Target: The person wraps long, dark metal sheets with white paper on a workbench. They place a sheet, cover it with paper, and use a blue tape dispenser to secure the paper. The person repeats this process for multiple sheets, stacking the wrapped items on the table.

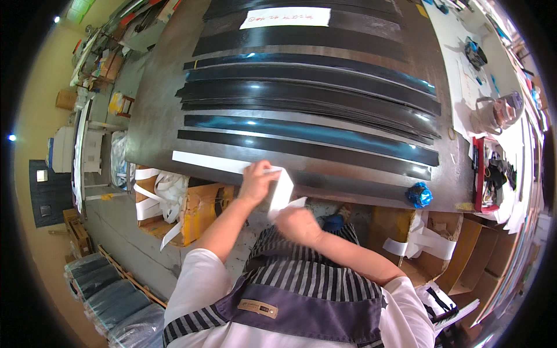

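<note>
A long white strip (209,162) lies along the near edge of the dark table, running from the left toward my hands. My left hand (257,182) is closed on it at the edge, fingers pinched together. Past those fingers the strip (282,188) bends down over the edge toward me. My right hand (298,225), a little blurred, is closed round its lower end in front of my apron, and a short white piece (298,202) sticks up beside the knuckles. Beyond my hands, several long black strips (307,139) lie side by side across the table.
A white paper (284,17) lies on the far strips. At the table's right are a crumpled blue ball (419,195) and a red tray (480,174) of small items. Below the edge stand cardboard boxes (200,214) with white strips, left and right (400,232).
</note>
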Motion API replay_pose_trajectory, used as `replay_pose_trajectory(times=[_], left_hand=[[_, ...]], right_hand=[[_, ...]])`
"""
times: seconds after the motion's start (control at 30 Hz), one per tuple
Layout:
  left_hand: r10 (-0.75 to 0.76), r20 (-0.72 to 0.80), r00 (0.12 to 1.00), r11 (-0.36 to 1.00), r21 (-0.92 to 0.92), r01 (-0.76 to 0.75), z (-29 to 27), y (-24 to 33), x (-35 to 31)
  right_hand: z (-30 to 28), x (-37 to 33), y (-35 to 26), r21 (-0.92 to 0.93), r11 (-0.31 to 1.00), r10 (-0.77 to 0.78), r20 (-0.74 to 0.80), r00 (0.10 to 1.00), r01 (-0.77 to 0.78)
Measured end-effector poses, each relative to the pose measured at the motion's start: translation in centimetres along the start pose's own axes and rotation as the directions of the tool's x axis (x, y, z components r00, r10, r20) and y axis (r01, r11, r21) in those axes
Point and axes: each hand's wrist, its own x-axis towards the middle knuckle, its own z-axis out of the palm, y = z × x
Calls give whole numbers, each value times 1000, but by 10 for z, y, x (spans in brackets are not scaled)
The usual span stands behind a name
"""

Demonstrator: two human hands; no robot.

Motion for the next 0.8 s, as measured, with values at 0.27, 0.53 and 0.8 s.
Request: replay_pose_trajectory(times=[0.27,0.53,0.8], left_hand=[[-16,-50,999,1000,-8,15,-44,-88,-31],[-25,-58,998,999,-32,23,-48,-78,-25],[-89,-151,985,994,48,97,-92,-159,-52]], right_hand=[[43,66,-57,143,981,-139,29,990,133],[38,135,-9,-90,950,258,-313,914,-299],[72,165,-97,-129,981,-166,-174,971,145]])
